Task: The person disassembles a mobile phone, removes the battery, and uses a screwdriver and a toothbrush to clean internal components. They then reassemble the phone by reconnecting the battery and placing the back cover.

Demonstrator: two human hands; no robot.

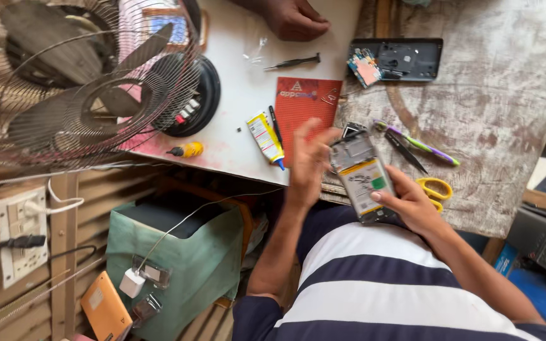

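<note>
My right hand (pixel 412 203) grips an opened phone (pixel 363 180) with its back cover off, showing a yellow-labelled battery and a green sticker. It is held tilted over the table edge, above my striped shirt. My left hand (pixel 308 161) is blurred, with fingers spread, right beside the phone's left edge; I cannot tell whether it touches. Behind that hand lies a red card (pixel 308 101) on the white board (pixel 235 95). A yellow glue tube (pixel 265 137) and a black pen (pixel 275 125) lie left of the card.
Another person's hand (pixel 295 19) rests at the far edge, near a black screwdriver (pixel 295 62). A second phone frame (pixel 406 60) with a blue circuit board, black tweezers (pixel 406 153), a purple-green tool (pixel 418 144) and yellow scissors (pixel 434 188) lie right. A wire-caged fan (pixel 90 82) stands left.
</note>
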